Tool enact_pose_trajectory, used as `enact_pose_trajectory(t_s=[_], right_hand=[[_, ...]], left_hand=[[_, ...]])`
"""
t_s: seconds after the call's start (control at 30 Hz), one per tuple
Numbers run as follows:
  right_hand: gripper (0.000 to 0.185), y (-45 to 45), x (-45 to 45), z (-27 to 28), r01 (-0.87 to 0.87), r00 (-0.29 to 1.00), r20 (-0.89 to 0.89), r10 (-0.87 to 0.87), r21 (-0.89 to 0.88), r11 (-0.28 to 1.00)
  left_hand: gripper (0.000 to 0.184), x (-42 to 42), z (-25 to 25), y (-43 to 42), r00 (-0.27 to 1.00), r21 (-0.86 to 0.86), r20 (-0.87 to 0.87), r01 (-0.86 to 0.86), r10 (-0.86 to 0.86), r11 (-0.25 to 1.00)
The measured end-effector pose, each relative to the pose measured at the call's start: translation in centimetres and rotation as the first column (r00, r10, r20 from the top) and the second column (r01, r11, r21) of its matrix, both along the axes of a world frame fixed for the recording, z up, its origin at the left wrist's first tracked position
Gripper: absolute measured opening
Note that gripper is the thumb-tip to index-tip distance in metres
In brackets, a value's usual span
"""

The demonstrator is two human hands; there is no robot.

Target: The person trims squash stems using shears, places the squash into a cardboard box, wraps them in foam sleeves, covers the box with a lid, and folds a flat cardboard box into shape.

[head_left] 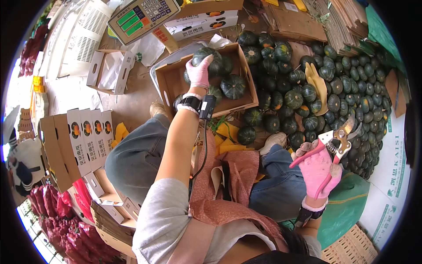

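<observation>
Gripping a pumpkin (215, 67) at the box (249, 80) is the left hand (198, 75); the right hand (320, 170) grasps shears (341, 134).

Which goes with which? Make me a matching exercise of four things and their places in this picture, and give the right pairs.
Things
1. Pink-gloved left hand
2. Red-handled metal pruning shears
3. Grey digital scale display with green readouts
4. Heap of round, dark green pumpkins

Places
A. Beyond the brown cardboard box, toward the picture's top left
B. In the pink-gloved right hand
C. Spread out to the right of the box
D. On a large, ribbed green pumpkin at the box

Right pairs: 1-D, 2-B, 3-A, 4-C
</observation>
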State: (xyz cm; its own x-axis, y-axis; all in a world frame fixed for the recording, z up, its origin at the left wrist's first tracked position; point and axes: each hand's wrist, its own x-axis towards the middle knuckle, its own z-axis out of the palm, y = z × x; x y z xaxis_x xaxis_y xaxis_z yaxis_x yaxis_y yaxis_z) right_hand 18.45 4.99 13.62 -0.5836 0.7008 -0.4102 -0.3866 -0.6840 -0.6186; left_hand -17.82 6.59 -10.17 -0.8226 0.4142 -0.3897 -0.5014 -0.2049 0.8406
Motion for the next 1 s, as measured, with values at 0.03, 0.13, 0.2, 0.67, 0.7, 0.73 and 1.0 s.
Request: enact_pose_trajectory(t_s=[0.03,0.13,0.2,0.67,0.7,0.73,1.0], right_hand=[[0.072,0.0,0.0,0.0,0.002,1.0,-0.007,-0.002,0.006,1.0],[0.074,0.1,0.5,0.2,0.007,1.0,-0.018,-0.007,0.034,0.999],[0.075,0.3,0.9,0.2,0.017,1.0,-0.013,-0.017,0.06,0.998],[0.068,-0.4,1.5,-0.1,0.049,0.999,-0.007,-0.048,0.068,0.997],[0.067,-0.5,1.4,-0.2,0.057,0.998,0.013,-0.058,0.064,0.996],[0.066,-0.6,1.5,-0.3,0.065,0.997,0.033,-0.067,0.061,0.996],[0.057,-1.0,3.3,-2.7,0.055,0.996,0.073,-0.052,-0.029,0.998]], left_hand=[[0.072,0.1,0.1,-0.2,0.998,-0.035,-0.066,-0.013,0.01,0.999],[0.072,-0.3,-0.1,-0.8,0.968,-0.126,-0.251,-0.043,0.01,0.991],[0.072,-0.3,-0.2,-1.5,0.945,-0.139,-0.327,-0.069,0.019,0.988],[0.04,-2.8,-4.1,-5.9,0.793,-0.692,-0.268,0.238,-0.548,0.682],[0.04,-2.7,-2.8,-6.3,0.626,-0.855,-0.364,0.07,-0.689,0.515],[0.045,-1.9,-1.2,-6.7,0.504,-0.883,-0.41,-0.01,-0.76,0.469],[0.033,15.1,1.2,-11.1,0.198,-0.622,-0.693,0.321,-0.693,0.714]])
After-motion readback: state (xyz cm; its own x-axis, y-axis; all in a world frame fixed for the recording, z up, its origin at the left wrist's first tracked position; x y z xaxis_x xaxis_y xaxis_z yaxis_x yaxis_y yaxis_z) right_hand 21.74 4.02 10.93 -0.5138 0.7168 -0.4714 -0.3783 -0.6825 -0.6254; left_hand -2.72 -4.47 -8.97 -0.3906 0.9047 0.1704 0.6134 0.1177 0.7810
